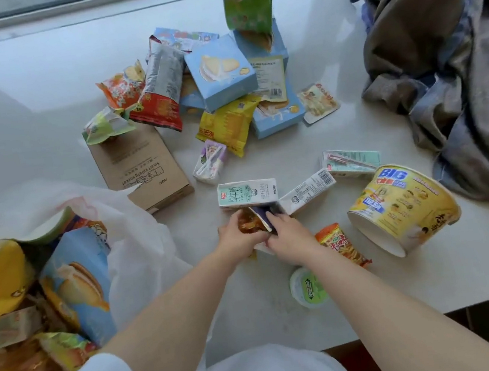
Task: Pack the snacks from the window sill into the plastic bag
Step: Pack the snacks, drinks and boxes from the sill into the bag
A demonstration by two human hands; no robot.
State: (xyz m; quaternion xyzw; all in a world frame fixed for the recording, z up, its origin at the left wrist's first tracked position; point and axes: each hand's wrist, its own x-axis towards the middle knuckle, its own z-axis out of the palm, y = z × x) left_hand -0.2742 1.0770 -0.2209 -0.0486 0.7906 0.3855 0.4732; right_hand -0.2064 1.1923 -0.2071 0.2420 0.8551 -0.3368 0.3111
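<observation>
Both hands met mid-frame: left hand gripped a packet, right hand pinched it too, probably bunching it for the bag gaping lower left.

The sill is glossy white. On it, the box is pale blue with cream biscuits printed; beside it the pouch is yellow. Right of the box, the cup is yellow, lettered blue, and the cloth grey-blue. Left, the carton is plain brown.

Bare window sill lies open along the far-left edge, while the snack pile crowds the middle and the noodle tub blocks the right.
</observation>
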